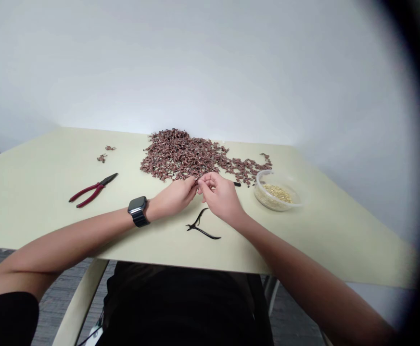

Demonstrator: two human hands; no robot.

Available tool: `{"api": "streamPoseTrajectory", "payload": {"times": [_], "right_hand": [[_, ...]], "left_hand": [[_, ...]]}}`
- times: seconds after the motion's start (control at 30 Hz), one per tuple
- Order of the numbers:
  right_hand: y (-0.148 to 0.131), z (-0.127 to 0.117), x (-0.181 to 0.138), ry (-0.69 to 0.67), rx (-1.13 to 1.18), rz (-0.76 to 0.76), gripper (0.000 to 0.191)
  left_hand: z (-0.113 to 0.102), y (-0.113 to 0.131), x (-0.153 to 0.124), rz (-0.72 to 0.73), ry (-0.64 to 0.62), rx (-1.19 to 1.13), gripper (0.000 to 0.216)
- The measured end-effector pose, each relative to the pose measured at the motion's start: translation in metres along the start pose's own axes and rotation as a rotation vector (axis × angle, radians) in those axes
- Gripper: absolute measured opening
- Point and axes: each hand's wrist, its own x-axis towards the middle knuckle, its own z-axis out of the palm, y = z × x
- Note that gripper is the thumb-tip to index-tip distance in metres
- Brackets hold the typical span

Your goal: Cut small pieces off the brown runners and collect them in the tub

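My left hand [175,196] and my right hand [221,196] meet at the fingertips over the table, just in front of a heap of small reddish-brown pieces [183,154]. Both hands are closed in a pinch. A tiny dark bit shows between the fingers, too small to name. Below my right hand lies a pair of small black nippers [196,226], its handles spread apart. The dark tip of some tool [237,184] sticks out beyond my right hand; the rest of it is hidden.
Red-handled pliers [93,191] lie at the left, with a few loose brown pieces [102,158] behind them. To the right stands a clear round plastic tub [267,202] holding small yellowish bits. A white wall [181,67] rises behind the table [141,250].
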Motion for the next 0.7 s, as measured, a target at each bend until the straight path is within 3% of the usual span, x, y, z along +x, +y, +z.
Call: {"api": "streamPoseTrajectory", "payload": {"times": [0.13, 0.3, 0.5, 0.7], "right_hand": [[0.005, -0.001, 0.006, -0.109, 0.269, 0.113, 0.029], [0.008, -0.004, 0.008, -0.122, 0.294, 0.072, 0.033], [0.005, -0.007, 0.004, -0.070, 0.071, -0.052, 0.024], [0.005, -0.015, 0.002, -0.055, -0.377, -0.353, 0.020]], "left_hand": [[-0.001, 0.000, 0.000, 0.006, 0.002, 0.015, 0.027], [-0.004, 0.002, 0.000, 0.023, 0.003, -0.030, 0.026], [-0.007, 0.005, 0.000, -0.007, -0.003, -0.076, 0.025], [-0.013, 0.005, 0.002, -0.026, -0.081, -0.213, 0.030]]}}
